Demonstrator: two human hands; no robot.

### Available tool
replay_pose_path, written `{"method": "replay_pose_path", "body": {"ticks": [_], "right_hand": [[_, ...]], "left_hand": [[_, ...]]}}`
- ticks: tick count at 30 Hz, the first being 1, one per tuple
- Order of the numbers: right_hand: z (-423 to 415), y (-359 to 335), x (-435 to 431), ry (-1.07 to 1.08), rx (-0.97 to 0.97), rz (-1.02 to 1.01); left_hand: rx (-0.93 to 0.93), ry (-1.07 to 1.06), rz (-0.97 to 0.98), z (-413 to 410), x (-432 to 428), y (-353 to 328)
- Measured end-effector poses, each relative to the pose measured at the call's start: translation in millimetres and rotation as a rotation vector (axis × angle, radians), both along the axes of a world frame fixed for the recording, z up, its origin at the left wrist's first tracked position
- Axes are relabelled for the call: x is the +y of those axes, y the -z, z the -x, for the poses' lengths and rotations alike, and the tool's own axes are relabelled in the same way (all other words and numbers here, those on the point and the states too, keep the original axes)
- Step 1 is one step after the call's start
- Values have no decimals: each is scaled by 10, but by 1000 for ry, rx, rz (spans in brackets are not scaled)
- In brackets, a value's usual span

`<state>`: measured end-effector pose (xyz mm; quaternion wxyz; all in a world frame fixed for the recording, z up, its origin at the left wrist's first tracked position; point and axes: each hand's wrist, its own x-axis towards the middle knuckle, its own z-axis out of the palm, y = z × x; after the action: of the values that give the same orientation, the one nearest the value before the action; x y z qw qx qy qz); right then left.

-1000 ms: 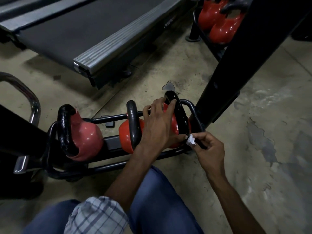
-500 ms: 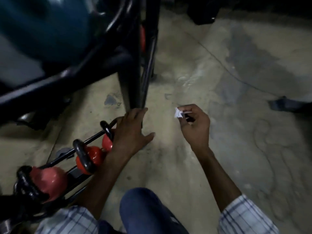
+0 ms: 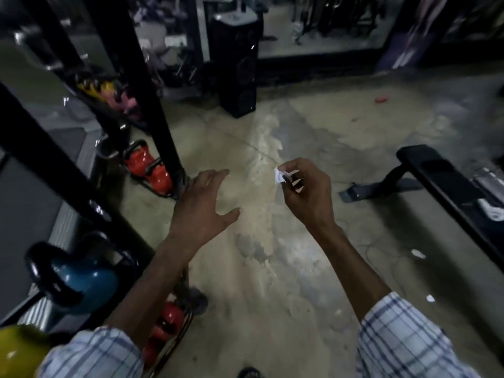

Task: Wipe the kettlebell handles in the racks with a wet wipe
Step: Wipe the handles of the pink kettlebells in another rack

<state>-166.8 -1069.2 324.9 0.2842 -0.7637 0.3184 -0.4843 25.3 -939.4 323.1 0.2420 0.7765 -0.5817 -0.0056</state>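
My right hand (image 3: 308, 196) pinches the small white wet wipe (image 3: 279, 175) at its fingertips above the concrete floor (image 3: 272, 268); my left hand (image 3: 201, 211) spreads empty, beside the black rack (image 3: 152, 85) holding red kettlebells (image 3: 148, 167).

The scene is dim, with the brightest patch on the concrete floor (image 3: 261, 241) between and below the fingers (image 3: 218, 173) of both hands. Beyond the fingertips the speaker (image 3: 237, 64) and background smear with motion blur. Left of the fingers, rack posts (image 3: 147, 85) bow from wide-angle distortion; small glints mark the blue kettlebell (image 3: 81, 279).
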Motion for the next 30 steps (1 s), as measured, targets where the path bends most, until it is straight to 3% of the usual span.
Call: {"method": "replay_pose_path", "body": {"ticks": [6,11,20,30], "right_hand": [[199,-1327,-721,62,18,177],[279,-1820,-1348,78,7,252],[0,-2083,-2355,69,10,287],[-1373,-2026,-4032,-5,44,265]], "left_hand": [[-117,16,114,78,-681,-1330],[-200,14,176,72,-1220,-1884],[-239,-5,172,-260,-2147,-2118],[-264,-55,188,-1516,-3732,-2133]]}}
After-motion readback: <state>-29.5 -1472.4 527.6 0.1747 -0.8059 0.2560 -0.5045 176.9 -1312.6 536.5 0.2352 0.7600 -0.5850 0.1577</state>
